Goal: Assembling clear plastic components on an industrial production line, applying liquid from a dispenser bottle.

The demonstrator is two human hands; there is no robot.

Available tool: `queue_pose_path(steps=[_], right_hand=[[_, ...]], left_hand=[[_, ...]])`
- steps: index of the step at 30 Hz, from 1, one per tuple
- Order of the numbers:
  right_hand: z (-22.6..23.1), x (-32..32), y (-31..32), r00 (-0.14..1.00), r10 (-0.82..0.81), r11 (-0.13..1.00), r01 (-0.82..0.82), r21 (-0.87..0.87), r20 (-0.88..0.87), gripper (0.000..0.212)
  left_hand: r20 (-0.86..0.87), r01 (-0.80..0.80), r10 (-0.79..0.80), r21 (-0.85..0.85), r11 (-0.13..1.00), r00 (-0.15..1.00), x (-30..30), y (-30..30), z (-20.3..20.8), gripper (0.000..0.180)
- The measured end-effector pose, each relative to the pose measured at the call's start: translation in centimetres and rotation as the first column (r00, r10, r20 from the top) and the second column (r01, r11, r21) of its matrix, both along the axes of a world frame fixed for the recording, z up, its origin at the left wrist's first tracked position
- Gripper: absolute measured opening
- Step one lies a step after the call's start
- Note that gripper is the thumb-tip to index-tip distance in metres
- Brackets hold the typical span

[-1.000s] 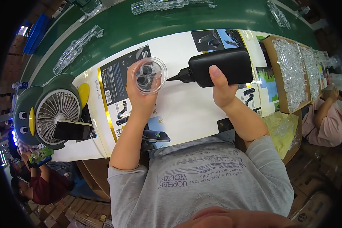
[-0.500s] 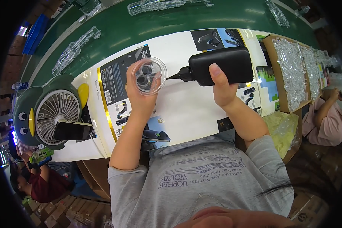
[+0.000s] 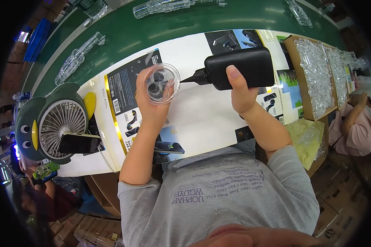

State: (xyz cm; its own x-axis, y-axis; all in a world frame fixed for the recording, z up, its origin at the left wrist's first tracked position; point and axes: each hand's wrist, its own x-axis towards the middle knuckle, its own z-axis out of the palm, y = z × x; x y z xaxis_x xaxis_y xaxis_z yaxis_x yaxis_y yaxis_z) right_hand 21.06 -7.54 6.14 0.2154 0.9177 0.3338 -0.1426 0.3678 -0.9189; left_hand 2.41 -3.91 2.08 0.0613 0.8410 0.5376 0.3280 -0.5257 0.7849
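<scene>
My left hand (image 3: pixel 148 101) is wrapped round a clear plastic round piece (image 3: pixel 172 73), its open end facing up. Inside it several tube-like rounds show, dark at the centre. In my right hand (image 3: pixel 244 95) lies a black squeeze bottle (image 3: pixel 240 61), tilted on its side with my thumb across the front. The bottle's thin black nozzle (image 3: pixel 200 77) points left, its tip at the right rim of the clear piece. Whether the tip touches the rim I cannot tell. My other right fingers are hidden behind the bottle.
A white printed board (image 3: pixel 206 119) covers the near part of the green table (image 3: pixel 123 41). On the left stand a penguin-shaped fan (image 3: pixel 62 123) and a phone (image 3: pixel 79 143). To the right is a cardboard box (image 3: pixel 294 53) of clear plastic parts; similar clear assemblies (image 3: pixel 79 57) lie farther back.
The bottle and the clear piece have shifted very slightly in the picture; both hands keep their hold. At lower left, a person in dark red has moved.
</scene>
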Motion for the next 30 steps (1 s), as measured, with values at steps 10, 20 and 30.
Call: queue_pose_path(steps=[10, 20, 30], right_hand=[[0.3, -0.3, 0.6, 0.994, -0.104, 0.982, 0.109, 0.156, -0.044, 0.010], [0.4, 0.0, 1.0, 0.990, -0.134, 0.976, 0.139, 0.169, -0.039, 0.009], [0.2, 0.6, 0.7, 0.993, -0.113, 0.987, 0.107, 0.120, 0.042, 0.021]], left_hand=[[-0.047, -0.013, 0.013, 0.008, 1.000, 0.999, 0.0, -0.1, 0.1, 0.042], [-0.131, 0.017, -0.012, 0.039, 0.999, 0.991, -0.2, -0.1, 0.5, 0.044], [-0.175, 0.098, -0.086, 0.061, 0.993, 0.981, -0.1, -0.1, 1.2, 0.042]])
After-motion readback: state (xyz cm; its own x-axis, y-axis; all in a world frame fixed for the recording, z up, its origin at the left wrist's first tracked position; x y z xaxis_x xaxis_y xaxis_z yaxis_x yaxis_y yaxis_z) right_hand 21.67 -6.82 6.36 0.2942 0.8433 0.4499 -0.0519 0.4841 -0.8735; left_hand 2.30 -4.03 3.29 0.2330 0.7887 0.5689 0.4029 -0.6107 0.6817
